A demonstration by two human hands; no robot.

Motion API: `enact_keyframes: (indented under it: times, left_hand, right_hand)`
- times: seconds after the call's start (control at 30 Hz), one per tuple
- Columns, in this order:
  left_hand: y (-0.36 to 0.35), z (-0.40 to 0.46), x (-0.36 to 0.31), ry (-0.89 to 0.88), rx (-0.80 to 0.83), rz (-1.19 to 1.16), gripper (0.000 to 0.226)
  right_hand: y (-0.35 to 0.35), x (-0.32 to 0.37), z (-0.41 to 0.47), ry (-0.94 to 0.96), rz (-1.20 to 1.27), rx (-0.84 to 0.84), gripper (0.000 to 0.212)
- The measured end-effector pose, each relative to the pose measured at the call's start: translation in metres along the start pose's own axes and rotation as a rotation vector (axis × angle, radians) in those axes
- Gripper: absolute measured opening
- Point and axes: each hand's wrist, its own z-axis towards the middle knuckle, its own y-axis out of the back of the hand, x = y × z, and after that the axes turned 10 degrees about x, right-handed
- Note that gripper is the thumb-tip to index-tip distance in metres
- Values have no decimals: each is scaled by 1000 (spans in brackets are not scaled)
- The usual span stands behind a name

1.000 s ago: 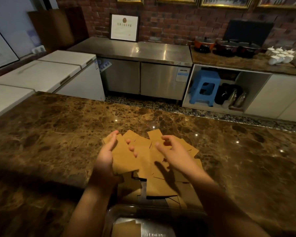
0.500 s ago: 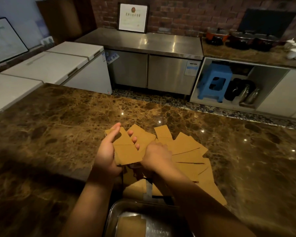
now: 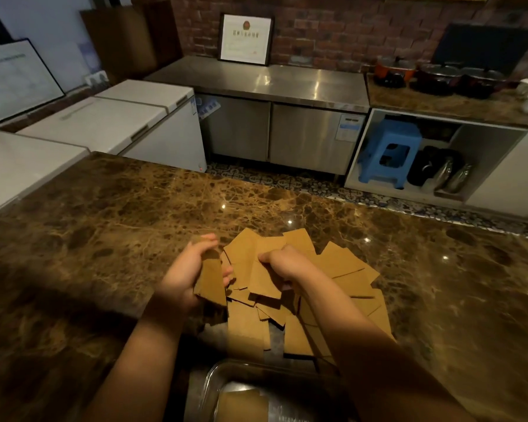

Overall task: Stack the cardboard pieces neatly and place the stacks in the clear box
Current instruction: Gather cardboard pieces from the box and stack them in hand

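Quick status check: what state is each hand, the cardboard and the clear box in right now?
Left hand: grips a small stack of brown cardboard pieces, held tilted above the counter.
Right hand: pinches one brown cardboard piece.
Loose brown cardboard pile: scattered, overlapping on the marble counter.
Clear plastic box: open, some cardboard inside.

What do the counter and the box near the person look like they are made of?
Counter: probably polished marble or similar stone, brown with pale veins and glossy light spots. Clear box: see-through with a shiny rounded rim, plastic or glass; cannot tell which.
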Motion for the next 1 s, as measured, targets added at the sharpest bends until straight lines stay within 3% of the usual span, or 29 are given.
enact_keyframes:
  times: [0.17,0.3,0.5,0.63,0.73,0.87,1.0]
  left_hand:
    - [-1,9,6,122,21,88,18]
    - [3,6,7,109,55,20,22]
    - [0,-7,-2,71,142,5,22]
    - [-16,-21,-9,-30,138,-104,23]
    - [-37,-37,-8,-142,180,-19,35]
    - [-69,-59,5,-280,353,101,57]
    - [-84,-66,14,-340,426,118,58]
  right_hand:
    - [-22,0,12,44,-32,-54,20]
    - [-14,-4,10,68,-21,-119,36]
    - [21,-19,-15,139,9,-138,20]
    - [43,-28,-48,168,333,-75,23]
    - [51,-36,-77,257,568,25,32]
    - [50,-44,-110,366,622,191,41]
    - [46,-49,-128,382,566,115,37]
